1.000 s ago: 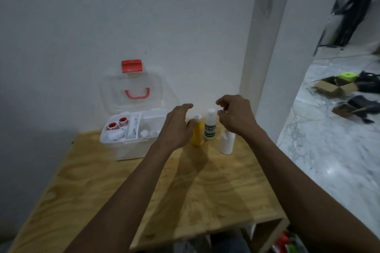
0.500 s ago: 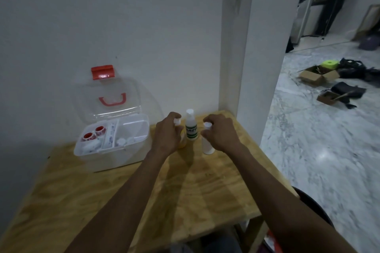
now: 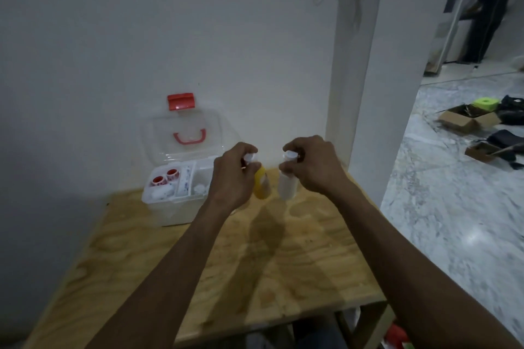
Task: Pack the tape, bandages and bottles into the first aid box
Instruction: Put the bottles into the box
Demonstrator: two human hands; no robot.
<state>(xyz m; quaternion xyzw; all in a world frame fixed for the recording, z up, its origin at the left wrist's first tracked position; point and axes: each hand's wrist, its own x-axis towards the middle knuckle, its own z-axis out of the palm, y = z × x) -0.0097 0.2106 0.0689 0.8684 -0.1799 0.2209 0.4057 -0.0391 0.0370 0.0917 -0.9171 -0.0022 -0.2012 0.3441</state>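
Both hands have lifted the yellow bottle and white bottle.

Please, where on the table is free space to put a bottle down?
The wooden table is bare between the arms and along its near edge, also left of the left hand in front of the box. The box's left compartments are crowded.

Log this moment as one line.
left hand: yellow bottle | right hand: white bottle | first aid box: open
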